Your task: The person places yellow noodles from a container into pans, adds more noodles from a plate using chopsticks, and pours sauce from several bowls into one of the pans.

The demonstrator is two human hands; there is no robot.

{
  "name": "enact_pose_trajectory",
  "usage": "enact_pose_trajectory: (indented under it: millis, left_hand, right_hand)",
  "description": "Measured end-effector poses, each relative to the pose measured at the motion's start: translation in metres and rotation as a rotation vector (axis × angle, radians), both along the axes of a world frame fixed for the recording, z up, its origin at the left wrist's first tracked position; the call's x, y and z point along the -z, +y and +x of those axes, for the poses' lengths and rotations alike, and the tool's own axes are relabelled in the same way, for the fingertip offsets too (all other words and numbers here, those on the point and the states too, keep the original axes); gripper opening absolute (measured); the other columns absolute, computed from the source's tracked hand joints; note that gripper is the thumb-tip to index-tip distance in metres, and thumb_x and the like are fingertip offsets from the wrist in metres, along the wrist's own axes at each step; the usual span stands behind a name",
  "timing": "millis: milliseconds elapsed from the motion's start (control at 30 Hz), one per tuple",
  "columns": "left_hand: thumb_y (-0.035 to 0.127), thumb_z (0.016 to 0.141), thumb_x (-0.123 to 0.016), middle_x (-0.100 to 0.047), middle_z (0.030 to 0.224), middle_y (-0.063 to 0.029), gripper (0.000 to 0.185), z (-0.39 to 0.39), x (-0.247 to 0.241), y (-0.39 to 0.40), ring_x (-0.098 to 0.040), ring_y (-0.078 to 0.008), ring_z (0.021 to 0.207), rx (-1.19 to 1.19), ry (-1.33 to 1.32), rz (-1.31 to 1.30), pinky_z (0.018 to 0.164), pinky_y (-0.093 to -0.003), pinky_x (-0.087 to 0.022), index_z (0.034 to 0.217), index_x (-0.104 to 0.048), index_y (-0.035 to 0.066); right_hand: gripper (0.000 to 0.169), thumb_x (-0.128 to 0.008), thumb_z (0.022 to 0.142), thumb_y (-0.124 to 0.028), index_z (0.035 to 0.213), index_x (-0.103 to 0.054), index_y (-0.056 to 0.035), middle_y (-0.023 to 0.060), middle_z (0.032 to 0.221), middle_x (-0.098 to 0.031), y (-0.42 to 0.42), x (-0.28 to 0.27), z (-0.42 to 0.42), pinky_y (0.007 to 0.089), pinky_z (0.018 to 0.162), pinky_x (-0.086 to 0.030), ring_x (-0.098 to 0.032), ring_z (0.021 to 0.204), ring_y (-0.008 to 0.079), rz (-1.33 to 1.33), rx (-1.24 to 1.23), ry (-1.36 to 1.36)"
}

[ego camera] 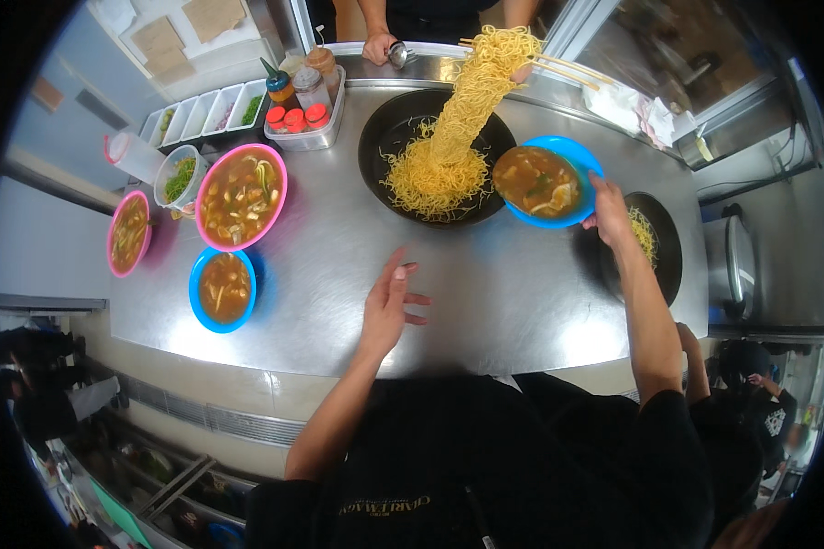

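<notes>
My right hand [610, 209] grips the right rim of a blue bowl [584, 161], tilted over the table. Brown soup [537, 180] with pale pieces and some green fills it. To its left, a black round pan [378, 168] contains yellow noodles [439, 178]. A long bundle of them rises from the pan to wooden chopsticks [566, 68]. Near the table's front, my left hand [388, 302] is empty, its fingers spread, below the pan and apart from it.
At left are two pink bowls [283, 206] [147, 240] and another blue bowl [253, 295], all with soup. Behind them stand a condiment tray [302, 142] and white garnish containers [209, 110]. A second noodle pan [669, 254] sits right. Opposite, a co-worker's hand [379, 48] holds a metal ladle [398, 55].
</notes>
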State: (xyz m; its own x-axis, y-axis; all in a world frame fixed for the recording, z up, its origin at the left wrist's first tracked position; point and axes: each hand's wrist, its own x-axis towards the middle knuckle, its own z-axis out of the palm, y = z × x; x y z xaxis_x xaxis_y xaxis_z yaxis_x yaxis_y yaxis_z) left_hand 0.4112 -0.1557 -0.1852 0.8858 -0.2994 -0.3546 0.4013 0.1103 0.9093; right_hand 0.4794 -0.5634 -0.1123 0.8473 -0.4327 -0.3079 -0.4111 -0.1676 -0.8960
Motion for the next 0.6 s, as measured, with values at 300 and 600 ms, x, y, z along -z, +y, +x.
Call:
enact_pose_trajectory:
  millis: [300, 600]
  left_hand:
    - [0.055, 0.106, -0.041, -0.058, 0.136, -0.0201, 0.071, -0.027, 0.008, 0.024, -0.071, -0.0216, 0.089, -0.313, 0.04, 0.222, 0.059, -0.0316, -0.063, 0.154, -0.036, 0.003]
    - [0.065, 0.104, -0.034, -0.06, 0.133, -0.0221, 0.079, -0.066, 0.013, 0.028, -0.071, -0.0267, 0.089, -0.475, 0.101, 0.366, 0.059, -0.033, -0.061, 0.154, -0.037, 0.004]
  right_hand:
    - [0.049, -0.045, 0.105, -0.036, 0.131, -0.055, 0.004, 0.0143, 0.077, -0.066, -0.008, -0.049, 0.13, 0.0346, 0.048, -0.052, -0.063, 0.053, 0.0216, -0.499, -0.469, 0.019]
    - [0.043, -0.053, 0.095, -0.013, 0.136, -0.053, -0.0028, 0.0277, 0.119, -0.062, 0.051, -0.038, 0.183, 0.0502, 0.093, -0.05, -0.06, 0.107, 0.0484, -1.209, -0.714, -0.453]
